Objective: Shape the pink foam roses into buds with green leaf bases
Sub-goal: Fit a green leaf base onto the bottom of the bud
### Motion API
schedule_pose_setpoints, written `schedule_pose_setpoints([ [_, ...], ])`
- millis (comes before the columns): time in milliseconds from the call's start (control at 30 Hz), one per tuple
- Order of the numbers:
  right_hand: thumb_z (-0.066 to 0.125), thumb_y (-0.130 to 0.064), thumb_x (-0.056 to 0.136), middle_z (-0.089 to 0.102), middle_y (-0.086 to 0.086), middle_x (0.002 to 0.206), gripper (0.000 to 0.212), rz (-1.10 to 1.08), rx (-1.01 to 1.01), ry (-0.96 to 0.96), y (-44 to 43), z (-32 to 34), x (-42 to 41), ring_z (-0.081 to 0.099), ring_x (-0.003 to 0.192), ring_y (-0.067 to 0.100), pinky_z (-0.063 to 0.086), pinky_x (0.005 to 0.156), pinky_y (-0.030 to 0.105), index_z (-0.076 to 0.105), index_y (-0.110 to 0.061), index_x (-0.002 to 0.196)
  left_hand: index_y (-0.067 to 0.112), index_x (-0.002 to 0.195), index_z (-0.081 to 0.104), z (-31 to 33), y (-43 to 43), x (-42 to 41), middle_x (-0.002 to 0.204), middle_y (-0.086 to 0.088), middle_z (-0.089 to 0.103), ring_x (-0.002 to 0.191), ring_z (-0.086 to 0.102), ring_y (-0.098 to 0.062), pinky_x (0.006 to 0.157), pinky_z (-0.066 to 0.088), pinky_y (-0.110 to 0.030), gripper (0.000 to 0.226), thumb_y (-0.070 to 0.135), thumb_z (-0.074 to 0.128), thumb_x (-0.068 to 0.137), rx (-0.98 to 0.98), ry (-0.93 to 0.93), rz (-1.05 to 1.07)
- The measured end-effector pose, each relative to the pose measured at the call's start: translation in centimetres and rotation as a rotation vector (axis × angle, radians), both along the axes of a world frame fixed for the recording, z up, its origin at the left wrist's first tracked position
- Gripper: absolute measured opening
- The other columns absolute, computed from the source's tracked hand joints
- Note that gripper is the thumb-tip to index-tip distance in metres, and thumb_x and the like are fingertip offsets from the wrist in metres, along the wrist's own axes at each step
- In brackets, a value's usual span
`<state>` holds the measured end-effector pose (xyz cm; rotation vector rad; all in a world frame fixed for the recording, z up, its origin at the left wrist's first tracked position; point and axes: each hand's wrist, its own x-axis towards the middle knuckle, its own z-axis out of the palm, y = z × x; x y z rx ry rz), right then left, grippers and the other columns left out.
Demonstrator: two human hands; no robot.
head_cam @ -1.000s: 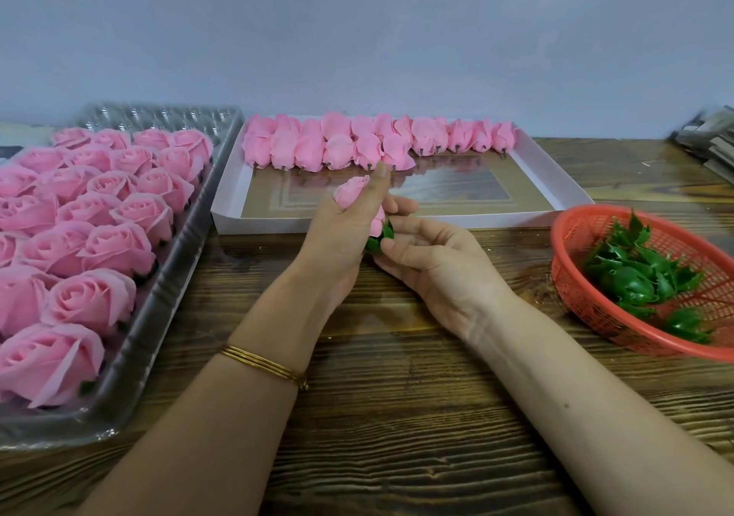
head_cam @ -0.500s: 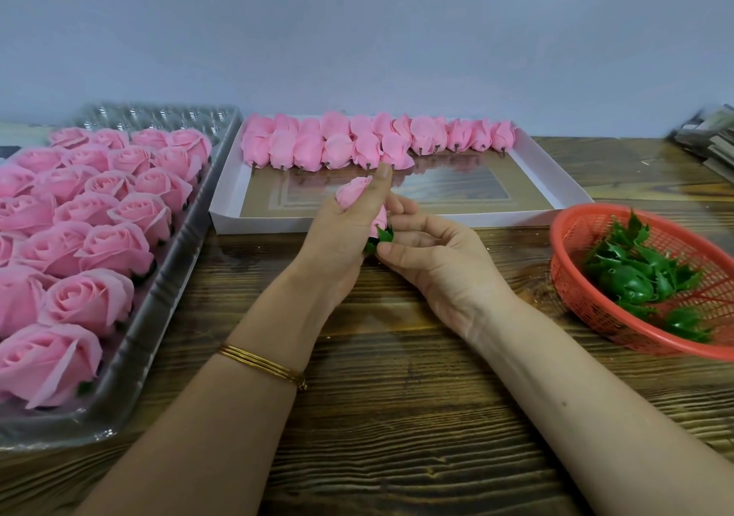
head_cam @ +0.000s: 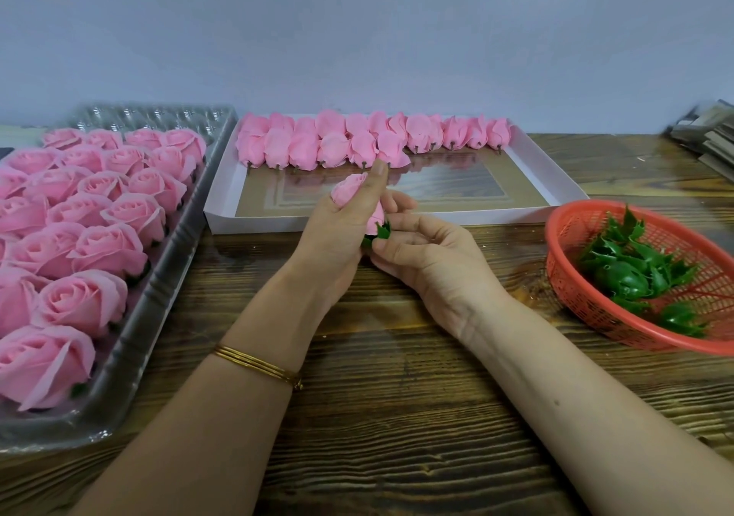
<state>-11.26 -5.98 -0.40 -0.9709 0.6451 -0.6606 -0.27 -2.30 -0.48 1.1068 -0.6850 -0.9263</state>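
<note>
My left hand (head_cam: 337, 233) is wrapped around a pink foam rose bud (head_cam: 349, 188), whose tip pokes out above the fingers. My right hand (head_cam: 425, 253) pinches the green leaf base (head_cam: 382, 231) at the bud's bottom. Both hands hover over the wooden table in front of a white tray (head_cam: 548, 174). Along that tray's far side lies a row of shaped pink buds (head_cam: 357, 144). Several open pink roses (head_cam: 99, 213) fill a clear plastic tray (head_cam: 159, 289) on the left. Loose green leaf bases (head_cam: 635, 273) sit in a red basket (head_cam: 572, 277) on the right.
A stack of papers or boxes (head_cam: 711, 134) lies at the far right edge. A pale wall rises behind the table. The wooden table top (head_cam: 397, 416) stretches under my forearms toward the near edge.
The hands stay nearly in place. My right fingers have shifted slightly on the green base, and a leaf point now stands up beside the bud.
</note>
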Motion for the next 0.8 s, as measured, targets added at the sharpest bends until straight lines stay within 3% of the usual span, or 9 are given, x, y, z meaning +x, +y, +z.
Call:
schedule_pose_setpoints([
  [333,0.053,0.013,0.088,0.068,0.019,0.103,0.025,0.019,0.125,-0.071,-0.39,0.16,0.06,0.069,0.090,0.022,0.059,0.081,0.030,0.062,0.012,0.111,0.011,0.066,0.051,0.17,0.08,0.00,0.081,-0.004,0.069,0.083,0.067,-0.015,0.090,0.053,-0.036,0.043,0.038,0.049,0.099,-0.022,0.000,0.019],
  [433,0.055,0.017,0.085,0.068,0.017,0.096,0.019,-0.005,0.126,-0.078,-0.23,0.04,0.09,0.070,0.085,0.022,0.059,0.082,0.034,0.064,0.006,0.097,0.012,0.064,0.052,0.09,0.00,-0.04,0.079,-0.002,0.070,0.083,0.067,-0.015,0.088,0.052,-0.035,0.043,0.040,0.050,0.097,-0.010,-0.021,0.029],
  [567,0.053,0.020,0.084,0.070,0.018,0.092,0.026,0.019,0.148,-0.110,-0.14,-0.02,0.09,0.071,0.082,0.023,0.058,0.084,0.036,0.062,0.010,0.106,0.013,0.065,0.053,0.06,0.12,0.01,0.082,-0.001,0.071,0.091,0.066,-0.017,0.095,0.050,-0.039,0.043,0.043,0.051,0.096,-0.001,-0.038,0.026],
  [800,0.055,0.021,0.082,0.072,0.018,0.086,0.024,0.032,0.153,-0.131,-0.07,-0.02,0.03,0.072,0.080,0.023,0.059,0.083,0.035,0.064,0.004,0.095,0.011,0.066,0.052,0.42,0.31,-0.30,0.086,-0.006,0.069,0.089,0.067,-0.014,0.097,0.051,-0.039,0.043,0.038,0.048,0.100,0.005,-0.034,0.053],
])
